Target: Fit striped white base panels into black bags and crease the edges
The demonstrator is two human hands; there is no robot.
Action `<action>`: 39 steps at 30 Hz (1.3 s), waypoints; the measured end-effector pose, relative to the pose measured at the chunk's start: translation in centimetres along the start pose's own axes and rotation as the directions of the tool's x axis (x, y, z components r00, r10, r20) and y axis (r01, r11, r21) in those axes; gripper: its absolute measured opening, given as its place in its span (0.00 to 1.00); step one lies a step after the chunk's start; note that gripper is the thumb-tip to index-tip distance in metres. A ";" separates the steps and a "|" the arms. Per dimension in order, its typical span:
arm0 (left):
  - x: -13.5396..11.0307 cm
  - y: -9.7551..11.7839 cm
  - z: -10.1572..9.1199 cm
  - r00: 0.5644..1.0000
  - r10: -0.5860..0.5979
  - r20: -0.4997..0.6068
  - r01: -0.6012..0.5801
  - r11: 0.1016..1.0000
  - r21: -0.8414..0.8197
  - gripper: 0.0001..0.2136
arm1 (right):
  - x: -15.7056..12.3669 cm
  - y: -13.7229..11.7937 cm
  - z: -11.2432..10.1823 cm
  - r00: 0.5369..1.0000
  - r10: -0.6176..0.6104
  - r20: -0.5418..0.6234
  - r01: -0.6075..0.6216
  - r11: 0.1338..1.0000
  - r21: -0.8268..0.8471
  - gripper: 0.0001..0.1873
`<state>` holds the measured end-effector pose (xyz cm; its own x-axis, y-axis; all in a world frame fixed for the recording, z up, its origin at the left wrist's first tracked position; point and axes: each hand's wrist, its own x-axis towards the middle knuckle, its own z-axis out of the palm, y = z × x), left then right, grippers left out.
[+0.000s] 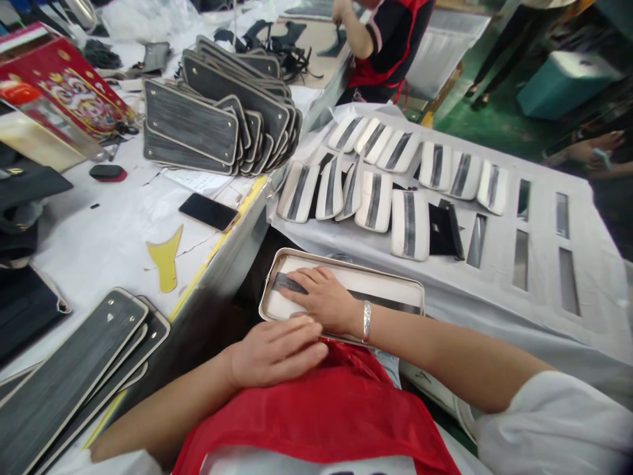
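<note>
My right hand (324,298) lies flat, fingers stretched out, on a cream rounded panel (390,290) with a dark strip down its middle, held over my lap. A silver bracelet circles that wrist. My left hand (277,349) rests flat beside it on my red apron (336,409), its fingers together and extended, touching the panel's near edge. Neither hand grips anything.
Several cream panels with dark strips (376,191) lie on a white-covered bench (544,277) ahead. Stacks of dark panels (217,112) and more (74,382) sit on the left table, with a black phone (208,212) and a yellow template (167,260). Another person in red (380,39) works beyond.
</note>
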<state>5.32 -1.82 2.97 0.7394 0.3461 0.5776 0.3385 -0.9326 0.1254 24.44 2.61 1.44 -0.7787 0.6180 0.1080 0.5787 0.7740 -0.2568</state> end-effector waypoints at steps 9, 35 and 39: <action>-0.7 -4.2 -1.1 0.325 -0.860 0.394 0.879 0.428 0.211 0.17 | -0.8 -0.2 1.4 0.995 0.016 -0.099 -0.015 1.000 0.017 0.27; 0.6 -4.4 0.0 0.379 -0.831 0.407 0.760 0.531 0.375 0.14 | -1.1 0.3 1.5 0.994 0.021 -0.105 -0.013 0.997 0.078 0.27; 0.9 -5.0 -0.3 0.345 -0.842 0.415 0.841 0.474 0.261 0.18 | -1.0 0.3 1.2 0.995 0.014 -0.100 -0.007 0.998 0.069 0.26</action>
<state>4.15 3.09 3.16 0.2117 0.9472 -0.2410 0.9343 -0.1238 0.3344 25.11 2.01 0.13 -0.7422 0.6395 0.2003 0.5663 0.7583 -0.3229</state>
